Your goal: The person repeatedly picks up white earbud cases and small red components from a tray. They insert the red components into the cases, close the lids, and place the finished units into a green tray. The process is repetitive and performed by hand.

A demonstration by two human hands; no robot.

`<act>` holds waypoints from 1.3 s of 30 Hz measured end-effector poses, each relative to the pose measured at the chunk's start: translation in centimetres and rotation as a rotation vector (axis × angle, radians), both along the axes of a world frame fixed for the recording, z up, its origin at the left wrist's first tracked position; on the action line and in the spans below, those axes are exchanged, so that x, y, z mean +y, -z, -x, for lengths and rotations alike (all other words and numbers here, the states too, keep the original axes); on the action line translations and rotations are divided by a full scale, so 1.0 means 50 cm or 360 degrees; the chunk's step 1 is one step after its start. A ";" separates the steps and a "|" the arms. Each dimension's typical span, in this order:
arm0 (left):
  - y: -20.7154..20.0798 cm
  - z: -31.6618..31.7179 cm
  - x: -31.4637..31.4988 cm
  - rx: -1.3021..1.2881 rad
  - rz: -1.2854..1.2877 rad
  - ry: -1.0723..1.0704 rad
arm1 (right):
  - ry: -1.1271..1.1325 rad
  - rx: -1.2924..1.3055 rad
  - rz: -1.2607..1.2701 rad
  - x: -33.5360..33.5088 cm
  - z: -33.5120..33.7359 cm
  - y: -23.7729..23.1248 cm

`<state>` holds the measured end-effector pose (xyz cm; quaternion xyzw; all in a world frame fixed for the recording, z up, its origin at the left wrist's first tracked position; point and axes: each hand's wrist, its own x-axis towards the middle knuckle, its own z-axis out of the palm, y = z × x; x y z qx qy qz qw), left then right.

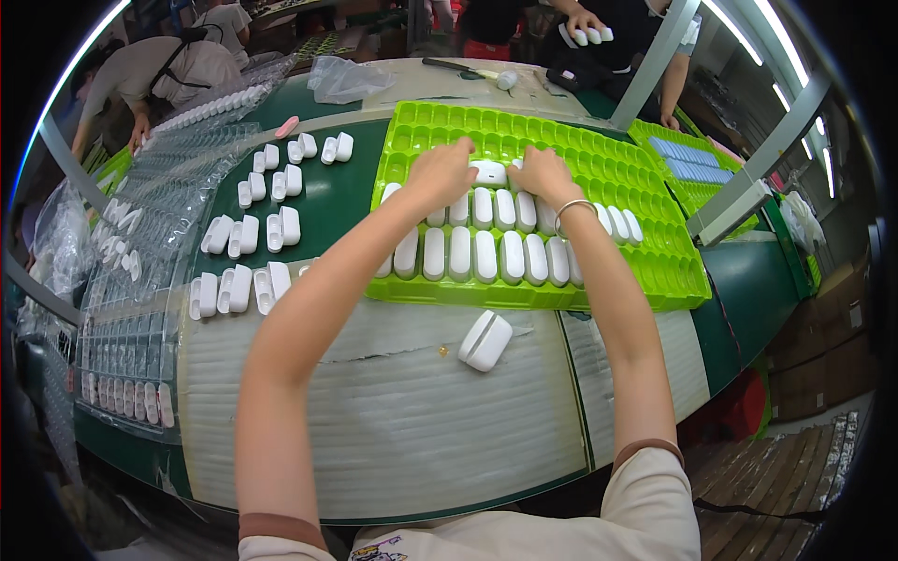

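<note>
Both hands reach over a bright green compartment tray (599, 297) holding rows of white earphone charging cases. Between them is one white charging case (488, 174), turned sideways to the others. The fingers of my left hand (444, 175) are closed at its left end. My right hand (545, 176) has its fingers bent down over a white piece by the case's right end; the fingertips are partly hidden. Below the hands, more cases (485, 256) stand upright in the tray. On the table in front of the tray lies a single case (485, 341) with a gap along its lid.
Several open white cases (234, 290) stand in groups to the left, near clear plastic trays (140, 318). A plastic bag (346, 80) and a black-handled tool (449, 65) lie behind. Metal posts (739, 213) rise at right. Other people work across the table.
</note>
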<state>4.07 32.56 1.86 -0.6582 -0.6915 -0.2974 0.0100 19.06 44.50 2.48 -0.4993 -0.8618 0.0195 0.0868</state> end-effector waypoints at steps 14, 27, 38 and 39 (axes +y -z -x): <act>-0.012 0.019 0.052 0.0000 0.0344 -0.0622 | -0.0036 -0.0119 0.0056 -0.005 -0.011 -0.029; 0.020 0.076 -0.001 0.0109 0.0580 -0.0870 | -0.0135 0.0143 -0.0165 -0.081 0.111 -0.055; -0.002 0.175 -0.113 -0.0569 0.0437 -0.0618 | -0.0225 0.0293 -0.0056 -0.150 0.265 0.068; -0.012 0.175 -0.121 -0.0591 0.0406 -0.0602 | -0.0302 0.0259 -0.0137 -0.098 0.256 0.099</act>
